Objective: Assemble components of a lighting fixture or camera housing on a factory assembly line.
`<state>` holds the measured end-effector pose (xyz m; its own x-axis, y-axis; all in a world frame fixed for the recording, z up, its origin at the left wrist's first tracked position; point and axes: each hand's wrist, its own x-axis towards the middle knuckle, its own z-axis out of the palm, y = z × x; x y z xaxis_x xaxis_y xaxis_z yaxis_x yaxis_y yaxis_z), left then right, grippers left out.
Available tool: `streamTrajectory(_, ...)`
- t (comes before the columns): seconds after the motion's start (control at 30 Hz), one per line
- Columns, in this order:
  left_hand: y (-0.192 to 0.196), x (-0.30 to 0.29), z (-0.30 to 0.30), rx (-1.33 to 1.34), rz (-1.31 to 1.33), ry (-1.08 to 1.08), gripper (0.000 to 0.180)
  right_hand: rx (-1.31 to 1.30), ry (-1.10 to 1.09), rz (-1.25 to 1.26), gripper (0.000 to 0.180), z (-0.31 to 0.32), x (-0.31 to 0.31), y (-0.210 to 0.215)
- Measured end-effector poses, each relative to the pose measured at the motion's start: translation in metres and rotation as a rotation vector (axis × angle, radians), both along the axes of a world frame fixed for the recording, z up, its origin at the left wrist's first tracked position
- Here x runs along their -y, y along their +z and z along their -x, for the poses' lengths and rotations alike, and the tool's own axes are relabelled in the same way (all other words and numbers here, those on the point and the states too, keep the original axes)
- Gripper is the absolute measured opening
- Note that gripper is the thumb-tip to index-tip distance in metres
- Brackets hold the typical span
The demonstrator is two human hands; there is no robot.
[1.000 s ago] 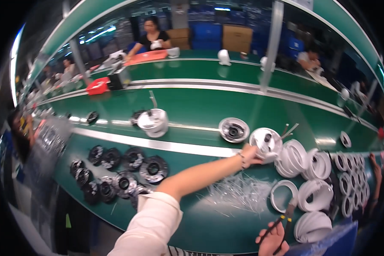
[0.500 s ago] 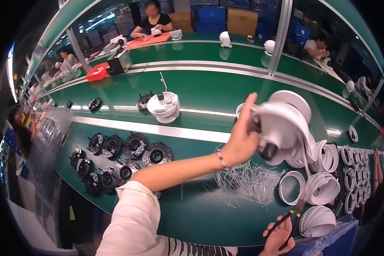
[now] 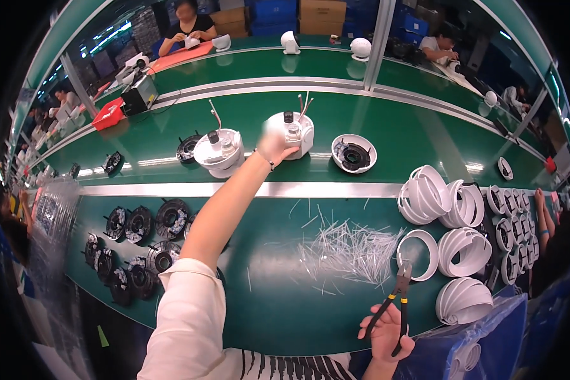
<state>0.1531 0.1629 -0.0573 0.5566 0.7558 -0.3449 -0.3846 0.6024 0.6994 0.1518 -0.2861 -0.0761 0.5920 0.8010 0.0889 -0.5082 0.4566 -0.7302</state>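
On the green belt, a white dome-camera housing (image 3: pixel 305 136) stands with a black lens and thin wires on top. My left hand (image 3: pixel 277 147) is around its near left side, thumb at the front, fingers smeared by motion. Just left of it stands a similar white housing (image 3: pixel 216 158). A white ring with a black round part (image 3: pixel 354 154) inside lies to the right. Low at the right, my right hand (image 3: pixel 386 332) holds black-handled cutting pliers (image 3: pixel 404 276) with yellow bands, jaws pointing away. The plier tips overlap the edge of a white ring (image 3: pixel 422 235).
Clear cut plastic strips (image 3: pixel 354 250) lie heaped mid-table. Stacked white rings (image 3: pixel 465 250) stand at right, beside rows of ring assemblies (image 3: pixel 505 234). Several black round parts (image 3: pixel 139 223) lie at left. A metal rail (image 3: pixel 335 189) separates table and belt. People work across the belt.
My left hand has moved left with the white housing, from above the ring stacks to the belt beside the other housing. The pliers have shifted left and point more upright. The view has shifted.
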Motion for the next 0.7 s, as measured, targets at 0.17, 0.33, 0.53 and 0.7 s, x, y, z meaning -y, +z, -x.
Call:
streamTrajectory(0.17, -0.024, 0.001, 0.01, 0.004, -0.06, -0.12, 0.055, -0.004, 0.04, 0.01, 0.079, 0.001, -0.003, 0.0)
streamTrajectory(0.33, 0.01, 0.032, 0.077, -0.185, 0.068, -0.091, 0.077, -0.062, 0.014, -0.006, 0.082, 0.0, -0.002, -0.003)
streamTrajectory(0.53, -0.011, 0.013, 0.119, -0.181, 0.051, 0.08, 0.062, -0.073, 0.081, -0.018, 0.082, 0.001, -0.005, -0.005)
streamTrajectory(0.7, -0.036, -0.021, 0.121, -0.067, 0.016, 0.118, 0.041, -0.051, 0.148, -0.029, 0.083, 0.01, -0.013, 0.004)
